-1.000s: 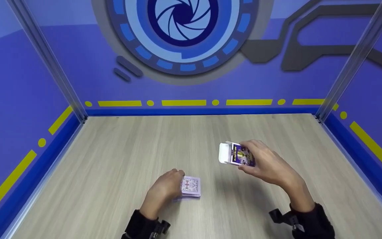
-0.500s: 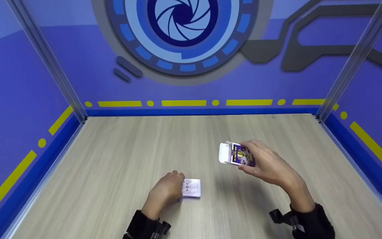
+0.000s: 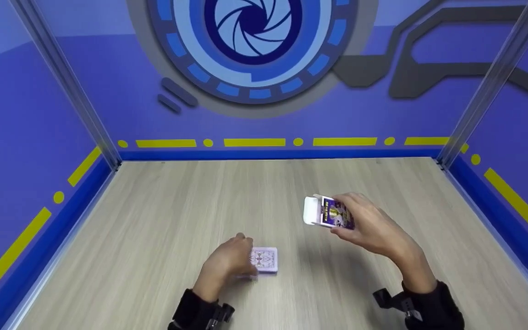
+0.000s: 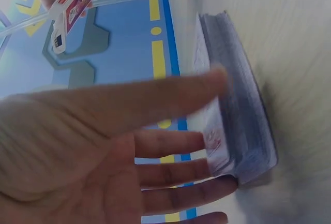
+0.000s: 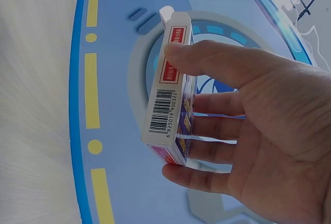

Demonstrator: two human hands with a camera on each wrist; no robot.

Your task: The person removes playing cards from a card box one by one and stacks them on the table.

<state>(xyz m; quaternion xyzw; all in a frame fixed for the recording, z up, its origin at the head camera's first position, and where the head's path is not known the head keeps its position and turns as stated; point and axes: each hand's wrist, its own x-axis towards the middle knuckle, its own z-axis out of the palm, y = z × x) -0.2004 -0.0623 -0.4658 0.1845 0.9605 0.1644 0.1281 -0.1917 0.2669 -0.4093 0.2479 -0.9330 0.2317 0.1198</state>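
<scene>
A deck of playing cards [image 3: 264, 260] with an ornate patterned back lies on the wooden table. My left hand [image 3: 228, 261] is at its left end, fingers along the far side and thumb on the near side; in the left wrist view the blurred thumb [image 4: 207, 87] overlaps the stacked card edges [image 4: 240, 110]. Well above the table, to the right, my right hand [image 3: 367, 224] holds the card box [image 3: 337, 213] between thumb and fingers. The box's white end flap [image 3: 310, 211] hangs open toward the left. A barcode shows on its narrow side in the right wrist view.
The pale wood table [image 3: 177, 206] is enclosed by a blue back wall [image 3: 255, 128] and side walls with yellow markings. Metal posts [image 3: 69, 87] stand at the back corners. Black wrist bands with camera mounts [image 3: 220, 316] are on both wrists.
My left hand has shifted slightly at the deck, its thumb now showing at the near edge. The deck looks more evenly squared than a second ago. The right hand and box stay almost still.
</scene>
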